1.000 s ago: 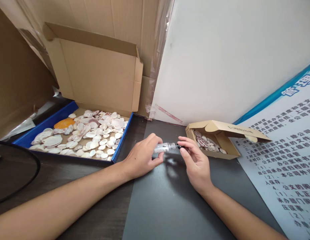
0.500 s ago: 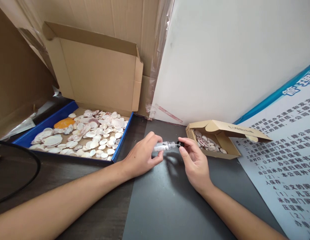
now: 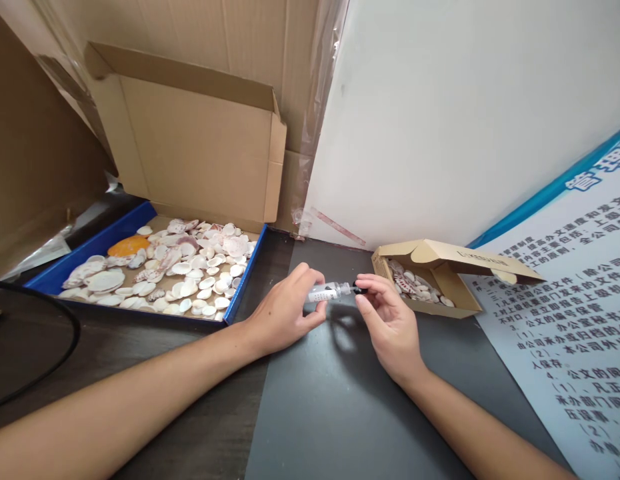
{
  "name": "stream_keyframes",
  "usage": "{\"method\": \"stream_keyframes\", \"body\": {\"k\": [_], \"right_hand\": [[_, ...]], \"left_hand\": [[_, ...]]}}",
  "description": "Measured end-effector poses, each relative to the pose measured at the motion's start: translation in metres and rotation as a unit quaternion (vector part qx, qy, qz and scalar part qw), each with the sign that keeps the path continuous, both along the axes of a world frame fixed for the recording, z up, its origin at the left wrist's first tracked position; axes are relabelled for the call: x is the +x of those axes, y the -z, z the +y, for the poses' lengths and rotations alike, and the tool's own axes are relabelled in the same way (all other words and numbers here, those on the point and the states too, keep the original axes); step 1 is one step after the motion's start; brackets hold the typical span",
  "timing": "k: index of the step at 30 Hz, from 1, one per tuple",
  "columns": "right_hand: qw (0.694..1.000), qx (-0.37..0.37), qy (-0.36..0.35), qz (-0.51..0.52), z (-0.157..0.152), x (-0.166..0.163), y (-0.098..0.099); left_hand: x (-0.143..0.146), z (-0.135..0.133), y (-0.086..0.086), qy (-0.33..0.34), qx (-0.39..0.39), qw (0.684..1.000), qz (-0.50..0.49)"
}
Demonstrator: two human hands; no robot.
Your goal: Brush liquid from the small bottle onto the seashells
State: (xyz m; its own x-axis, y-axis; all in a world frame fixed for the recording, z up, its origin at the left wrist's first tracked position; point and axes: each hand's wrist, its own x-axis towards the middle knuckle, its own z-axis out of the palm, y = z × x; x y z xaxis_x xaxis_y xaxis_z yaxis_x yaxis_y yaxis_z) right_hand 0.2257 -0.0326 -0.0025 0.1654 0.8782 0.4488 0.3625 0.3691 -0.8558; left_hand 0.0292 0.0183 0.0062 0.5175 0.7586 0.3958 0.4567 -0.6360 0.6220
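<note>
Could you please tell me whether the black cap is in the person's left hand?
No, the left hand grips the small clear bottle, while the right hand holds the black cap.

1 head-worn view, facing forward and down, near the tabletop

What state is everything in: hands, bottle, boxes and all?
Left hand: gripping bottle
Bottle: sideways, mouth toward right hand
Right hand: pinching black cap
Cap: off, near bottle's mouth
Blue box: open, lid up, shells inside
Small box: open, shells inside
</note>
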Motion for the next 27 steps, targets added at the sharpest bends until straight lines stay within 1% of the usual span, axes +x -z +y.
{"method": "stream_keyframes", "body": {"k": [8,13,16,19,22,25,27], "right_hand": [[1.000,-0.002,0.001,0.011,0.000,-0.002,0.000],[0.999,-0.029,-0.010,0.011,0.001,-0.001,0.000],[0.999,-0.032,-0.012,0.020,0.000,-0.001,-0.001],[0.999,-0.024,-0.018,0.041,-0.003,-0.002,-0.003],[0.998,-0.014,-0.022,0.052,-0.005,-0.002,-0.004],[0.999,0.002,-0.017,0.050,-0.005,-0.003,-0.005],[0.999,0.009,-0.014,0.049,-0.005,-0.003,-0.006]], "left_hand": [[0.000,0.001,0.001,0.004,-0.004,1.000,-0.002],[0.000,0.001,0.001,0.008,-0.024,1.000,-0.019],[0.001,0.000,-0.002,0.016,-0.070,0.996,-0.052],[0.001,0.001,-0.007,0.037,-0.142,0.985,-0.095],[0.000,0.004,-0.011,0.074,-0.245,0.958,-0.131],[-0.001,0.006,-0.011,0.123,-0.384,0.901,-0.159],[-0.001,0.007,-0.010,0.148,-0.451,0.860,-0.186]]}}
